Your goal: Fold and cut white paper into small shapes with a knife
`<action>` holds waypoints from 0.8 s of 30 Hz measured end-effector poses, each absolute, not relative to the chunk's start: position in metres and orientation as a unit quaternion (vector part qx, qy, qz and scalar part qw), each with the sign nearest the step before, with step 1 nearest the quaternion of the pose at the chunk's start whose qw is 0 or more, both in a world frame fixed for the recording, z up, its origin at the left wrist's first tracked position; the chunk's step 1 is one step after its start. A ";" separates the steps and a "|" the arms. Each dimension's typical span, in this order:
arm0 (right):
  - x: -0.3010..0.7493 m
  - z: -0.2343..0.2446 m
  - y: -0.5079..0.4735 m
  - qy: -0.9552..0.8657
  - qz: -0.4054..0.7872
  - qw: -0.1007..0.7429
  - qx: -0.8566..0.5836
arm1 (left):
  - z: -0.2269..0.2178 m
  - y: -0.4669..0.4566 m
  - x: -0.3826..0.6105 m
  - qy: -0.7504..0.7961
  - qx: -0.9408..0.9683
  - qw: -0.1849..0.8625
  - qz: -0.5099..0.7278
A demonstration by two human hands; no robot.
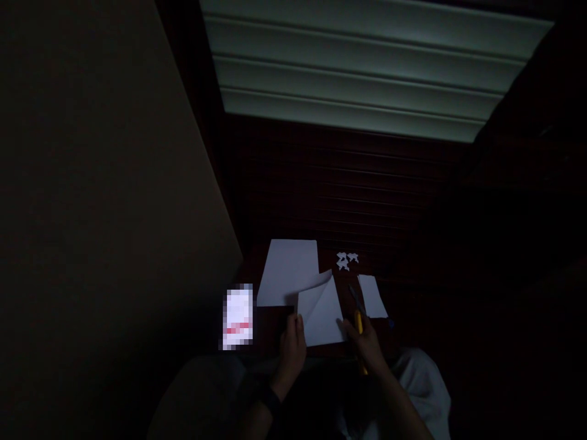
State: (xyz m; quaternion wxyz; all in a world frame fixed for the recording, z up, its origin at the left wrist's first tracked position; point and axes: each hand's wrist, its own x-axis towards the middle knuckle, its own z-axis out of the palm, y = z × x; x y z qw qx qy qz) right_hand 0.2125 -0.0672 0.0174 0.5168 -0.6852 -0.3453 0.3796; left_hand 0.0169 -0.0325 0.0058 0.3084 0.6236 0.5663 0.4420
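My left hand (293, 345) grips the lower left edge of a folded white sheet of paper (323, 318). The sheet's top layer curls up and over at its upper corner. A yellow-handled cutter (359, 322) with a dark, pointed metal end is in my closed right hand (367, 349); its exact kind is hard to see in the dim light. The thumb of that hand is at the sheet's right edge. Behind the folded sheet lies a larger flat white sheet (288, 269), partly covered by it.
Several small cut paper pieces (343, 263) lie at the back of the dark table (270, 327). A narrow stack of white paper (373, 296) is on the right, with a small blue thing (391, 322) near it. A bright, pixelated screen (238, 315) stands out on the left.
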 end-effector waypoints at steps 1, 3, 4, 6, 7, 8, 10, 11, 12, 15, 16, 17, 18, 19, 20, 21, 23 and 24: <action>0.215 0.020 -0.068 -0.371 0.351 0.500 -0.700 | 0.005 -0.033 0.017 0.569 0.620 0.305 0.446; 0.220 0.025 -0.072 -0.436 0.308 0.447 -0.718 | 0.003 -0.034 0.017 0.570 0.618 0.296 0.452; 0.223 0.028 -0.074 -0.470 0.287 0.421 -0.721 | 0.003 -0.035 0.018 0.570 0.619 0.291 0.455; 0.226 0.033 -0.078 -0.535 0.245 0.373 -0.718 | 0.003 -0.038 0.021 0.569 0.621 0.284 0.457; 0.227 0.036 -0.081 -0.563 0.227 0.350 -0.714 | 0.004 -0.039 0.023 0.569 0.622 0.285 0.456; 0.227 0.038 -0.083 -0.587 0.215 0.327 -0.709 | 0.006 -0.041 0.027 0.567 0.623 0.288 0.455; 0.225 0.041 -0.087 -0.620 0.204 0.288 -0.700 | 0.012 -0.047 0.035 0.563 0.622 0.296 0.456; 0.224 0.043 -0.089 -0.630 0.202 0.276 -0.698 | 0.016 -0.050 0.040 0.557 0.623 0.302 0.458; 0.223 0.043 -0.091 -0.633 0.200 0.267 -0.698 | 0.021 -0.053 0.045 0.546 0.628 0.309 0.460; 0.222 0.045 -0.094 -0.629 0.199 0.247 -0.710 | 0.033 -0.061 0.053 0.475 0.685 0.341 0.434; 0.222 0.045 -0.094 -0.630 0.200 0.239 -0.711 | 0.036 -0.062 0.052 0.449 0.710 0.346 0.418; 0.223 0.046 -0.094 -0.634 0.201 0.230 -0.711 | 0.039 -0.062 0.050 0.429 0.733 0.344 0.400; 0.224 0.046 -0.095 -0.638 0.201 0.222 -0.709 | 0.041 -0.060 0.046 0.415 0.755 0.335 0.381; 0.225 0.047 -0.095 -0.642 0.200 0.214 -0.709 | 0.042 -0.057 0.040 0.407 0.775 0.321 0.360; 0.226 0.047 -0.095 -0.643 0.198 0.209 -0.709 | 0.043 -0.052 0.033 0.400 0.799 0.303 0.333; 0.227 0.048 -0.095 -0.644 0.195 0.208 -0.710 | 0.044 -0.047 0.024 0.386 0.827 0.283 0.295; 0.228 0.048 -0.096 -0.640 0.190 0.206 -0.715 | 0.045 -0.037 0.007 0.348 0.879 0.243 0.216; 0.228 0.048 -0.096 -0.638 0.190 0.204 -0.718 | 0.045 -0.033 -0.001 0.328 0.900 0.227 0.177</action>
